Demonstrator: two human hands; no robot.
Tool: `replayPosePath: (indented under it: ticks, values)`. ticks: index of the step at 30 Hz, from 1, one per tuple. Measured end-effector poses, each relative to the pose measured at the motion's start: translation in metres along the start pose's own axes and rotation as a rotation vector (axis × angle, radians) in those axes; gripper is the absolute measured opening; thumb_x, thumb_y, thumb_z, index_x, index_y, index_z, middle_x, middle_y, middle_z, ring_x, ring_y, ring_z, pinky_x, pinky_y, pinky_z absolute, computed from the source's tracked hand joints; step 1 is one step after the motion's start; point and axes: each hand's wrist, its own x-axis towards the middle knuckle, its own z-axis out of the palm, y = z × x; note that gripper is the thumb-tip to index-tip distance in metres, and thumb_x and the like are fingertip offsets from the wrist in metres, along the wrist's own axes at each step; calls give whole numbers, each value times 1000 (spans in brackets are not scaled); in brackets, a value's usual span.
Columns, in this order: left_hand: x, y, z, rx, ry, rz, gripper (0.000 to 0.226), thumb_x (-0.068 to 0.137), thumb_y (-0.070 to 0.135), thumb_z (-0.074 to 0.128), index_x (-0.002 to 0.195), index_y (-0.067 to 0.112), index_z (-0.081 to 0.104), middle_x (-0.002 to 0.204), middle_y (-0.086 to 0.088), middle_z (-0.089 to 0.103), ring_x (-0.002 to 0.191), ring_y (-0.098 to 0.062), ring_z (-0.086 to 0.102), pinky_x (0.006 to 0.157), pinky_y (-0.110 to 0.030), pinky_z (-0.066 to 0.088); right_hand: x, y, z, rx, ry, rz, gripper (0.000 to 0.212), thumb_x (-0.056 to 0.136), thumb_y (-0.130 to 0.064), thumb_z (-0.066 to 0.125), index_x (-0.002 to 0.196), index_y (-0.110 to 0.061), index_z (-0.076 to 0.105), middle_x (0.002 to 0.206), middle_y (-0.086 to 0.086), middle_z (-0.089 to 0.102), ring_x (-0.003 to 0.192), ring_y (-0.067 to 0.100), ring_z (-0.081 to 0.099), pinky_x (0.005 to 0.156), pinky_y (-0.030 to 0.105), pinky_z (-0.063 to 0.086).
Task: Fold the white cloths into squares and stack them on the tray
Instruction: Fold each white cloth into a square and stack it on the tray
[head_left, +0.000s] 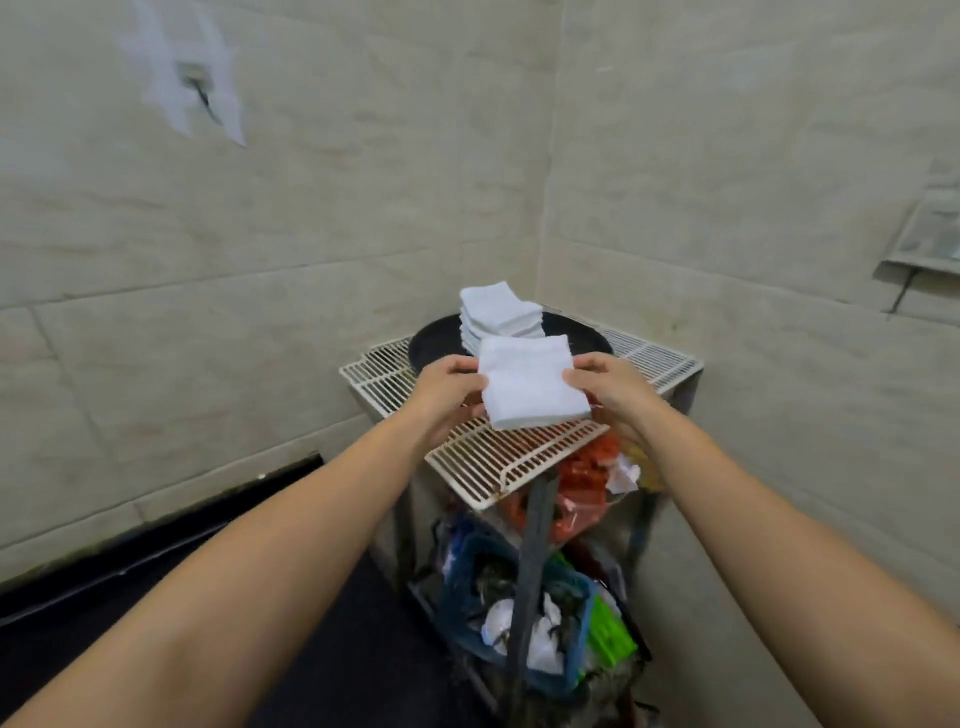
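A folded white cloth (530, 382) hangs in the air above the white wire rack (498, 462), held square between both hands. My left hand (447, 387) pinches its left edge and my right hand (608, 384) pinches its right edge. Behind it stands a stack of several folded white cloths (498, 317) on a round dark tray (431, 345) at the back of the rack. The held cloth hides the front of the stack and part of the tray.
The rack stands in a corner between two beige tiled walls. Below it lie red plastic bags (582, 483), a blue basket (519, 597) of clutter and a green object (610, 631). A dark floor strip runs along the left wall.
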Motion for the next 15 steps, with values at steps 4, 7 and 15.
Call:
replayPosePath:
  ticks: [4, 7, 15]
  values:
    - [71, 22, 14, -9, 97, 21, 15, 91, -4, 51, 99, 9, 55, 85, -6, 62, 71, -14, 60, 59, -25, 51, 96, -24, -6, 16, -79, -19, 13, 90, -8, 59, 84, -20, 60, 89, 4, 64, 76, 16, 60, 61, 29, 50]
    - [123, 40, 25, -8, 199, 70, 21, 90, -5, 50, 84, 15, 49, 77, -4, 55, 63, -12, 54, 56, -23, 50, 168, -41, -7, 16, -156, -51, 10, 90, -10, 59, 86, -18, 57, 86, 4, 62, 73, 14, 58, 63, 30, 48]
    - [222, 50, 25, -41, 467, 26, 24, 87, -8, 51, 80, 13, 43, 80, -8, 53, 66, -17, 56, 44, -20, 53, 295, -62, 6, -39, -391, -40, 19, 90, -7, 59, 75, -17, 55, 78, 2, 57, 71, 14, 56, 60, 26, 48]
